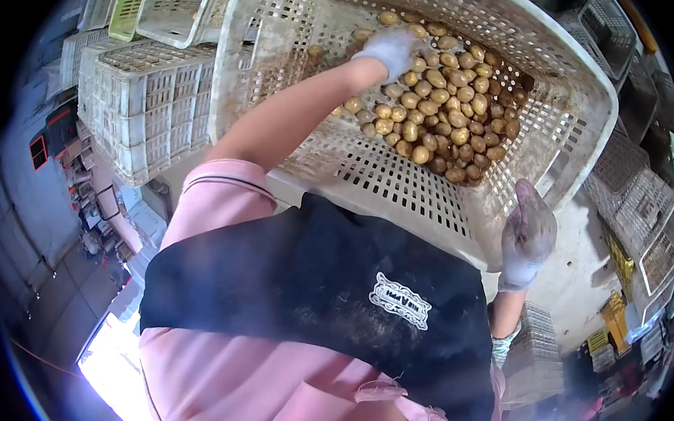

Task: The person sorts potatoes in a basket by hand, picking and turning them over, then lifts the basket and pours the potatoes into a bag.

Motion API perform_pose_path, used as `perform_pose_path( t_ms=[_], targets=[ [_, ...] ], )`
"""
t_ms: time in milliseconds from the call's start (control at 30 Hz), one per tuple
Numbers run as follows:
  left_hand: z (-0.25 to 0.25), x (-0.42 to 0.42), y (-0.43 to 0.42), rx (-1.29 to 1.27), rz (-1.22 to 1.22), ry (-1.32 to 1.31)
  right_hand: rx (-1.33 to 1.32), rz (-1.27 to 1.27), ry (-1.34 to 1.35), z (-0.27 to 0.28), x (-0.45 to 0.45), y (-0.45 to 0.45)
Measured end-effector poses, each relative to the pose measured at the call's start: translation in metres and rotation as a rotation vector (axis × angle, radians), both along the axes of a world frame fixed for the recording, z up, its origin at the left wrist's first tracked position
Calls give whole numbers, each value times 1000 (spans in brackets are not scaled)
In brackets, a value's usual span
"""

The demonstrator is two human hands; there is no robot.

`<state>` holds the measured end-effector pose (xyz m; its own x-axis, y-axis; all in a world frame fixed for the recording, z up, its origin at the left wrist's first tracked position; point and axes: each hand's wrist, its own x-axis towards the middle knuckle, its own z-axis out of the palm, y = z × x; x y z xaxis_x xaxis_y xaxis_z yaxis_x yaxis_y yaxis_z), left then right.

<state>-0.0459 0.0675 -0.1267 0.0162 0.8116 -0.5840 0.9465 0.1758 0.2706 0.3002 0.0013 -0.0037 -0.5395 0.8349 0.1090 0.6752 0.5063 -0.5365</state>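
A large, dirty white plastic crate (399, 187) is tilted in front of me. Many small, egg-shaped, yellow-brown fruits or potatoes (449, 102) lie heaped toward its right end. My left hand (391, 49), in a whitish glove, reaches deep into the crate at the heap's upper left edge. Its fingertips are turned away among the produce, so its grip is hidden. Just outside the crate's lower right corner is my right hand (530, 236), in a soiled glove, fingers stretched upward and nothing visible in it. Whether it touches the rim I cannot tell.
Stacked white crates (144, 105) stand close on the left, with a green crate (129, 5) behind them. More crates (638, 207) line the right side, beside yellow items (615, 320). Pale floor (577, 276) shows below the crate's right end.
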Motion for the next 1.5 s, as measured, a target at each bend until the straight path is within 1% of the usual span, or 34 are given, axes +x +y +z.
perform_pose_path(
  t_ms=[67,133,167,233,267,300,367,400,433,467,500,533,600,700,733,800,833,867,933,967,1000,1033,1133,1167,1200,1233,1267,1300,1333,1367,1400,1433,1467,1500],
  targets=[
    [-87,-11,12,-35,-35,78,-29,-2,-10,2,0,-1],
    [-103,-6,15,-6,-74,72,-35,-6,-17,3,-1,0],
    [-101,-4,18,11,-101,70,-28,-16,-23,3,-2,-1],
    [-93,-16,8,91,-98,-105,-18,-14,-47,4,1,-3],
    [-80,-23,5,135,-97,-190,-11,-8,-62,1,4,-3],
    [-40,-16,2,69,50,-288,-3,-9,-76,-1,7,-3],
    [30,2,0,-227,253,-488,-9,-18,-31,0,1,-1],
    [56,16,-7,-175,277,-623,-14,-21,-12,2,-4,1],
    [39,19,-17,-250,267,-1118,2,-11,-34,3,-11,4],
    [68,37,-22,-306,271,-1134,-67,-19,-15,11,-18,5],
    [72,52,-35,-312,340,-1427,-141,-67,75,16,-28,6],
    [84,60,-37,-400,299,-1542,-213,-115,166,20,-38,7],
    [106,76,-40,-624,408,-1484,-442,-174,375,23,-55,10],
    [110,87,-56,-124,181,-1210,-890,-322,768,8,-63,5],
    [113,88,-55,-477,537,-1325,-889,-326,811,6,-64,5],
    [102,83,-52,-244,191,-965,-862,-335,883,5,-66,5],
    [98,84,-52,-61,81,-865,-836,-339,915,5,-67,5],
    [99,85,-51,124,-11,-736,-791,-330,703,10,-66,7],
    [126,103,-47,624,-87,-629,-691,-308,291,21,-64,14],
    [152,119,-46,750,-200,-633,-622,-152,141,8,-50,10],
    [171,138,-49,867,-305,-639,-681,-105,207,5,-49,1],
    [171,152,-52,827,-358,-517,-735,-53,269,5,-47,-7],
    [180,149,-23,39,-302,-607,-832,123,466,6,-44,-3],
    [192,143,-7,-297,-229,-674,-867,177,535,7,-43,-2],
    [161,142,-9,-362,-151,-968,-1015,462,263,16,-45,14],
    [131,141,-10,-469,-75,-1260,-1093,446,609,16,-51,3],
    [109,138,-8,-643,245,-1255,-1137,435,955,16,-60,-4],
    [72,127,-11,-451,267,-1071,-1236,452,1126,26,-64,-1],
    [41,107,-15,-48,-53,-644,-1365,428,1279,27,-63,0],
    [31,85,-16,-81,-10,-511,-1341,382,1306,25,-59,2],
    [21,57,-23,-63,17,-510,-1314,336,1338,22,-54,4],
    [27,38,-25,-204,257,-512,-1302,311,1341,20,-48,4],
    [40,25,-28,-122,343,-330,-1300,309,1363,18,-46,4],
    [-18,-23,-36,-144,463,-301,-1300,329,1394,18,-45,5]
  ],
)
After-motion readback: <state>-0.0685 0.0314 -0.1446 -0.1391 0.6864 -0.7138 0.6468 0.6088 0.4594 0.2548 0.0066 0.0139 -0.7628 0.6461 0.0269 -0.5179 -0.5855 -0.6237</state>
